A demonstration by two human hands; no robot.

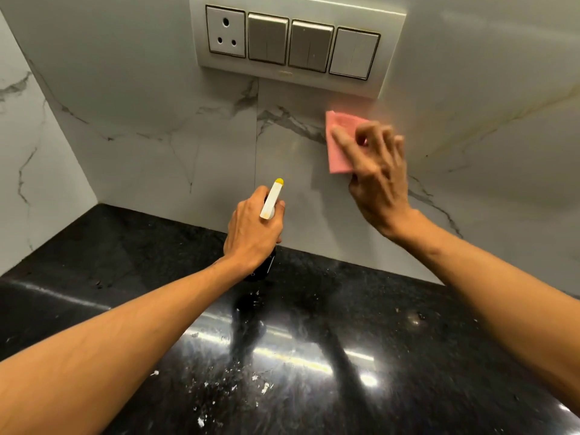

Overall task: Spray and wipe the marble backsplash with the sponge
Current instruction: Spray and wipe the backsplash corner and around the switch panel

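The right grip (373, 171) presses a pink rectangular sponge (340, 142) flat to the white veined marble backsplash (157, 120); the left grip (254, 227) clutches a white-headed spray bottle (272, 200).

Your left forearm (125, 324) reaches in from the near left, bare, with the wrist nearly straight. Your left hand (254, 227) is curled round the neck of the spray bottle (272, 199), back of the hand facing up. Your right forearm (486, 277) stretches farther and higher on the right. Your right hand (376, 177) presses the sponge (340, 142) with spread fingers. Blur smears them, so they seem only slightly bent.
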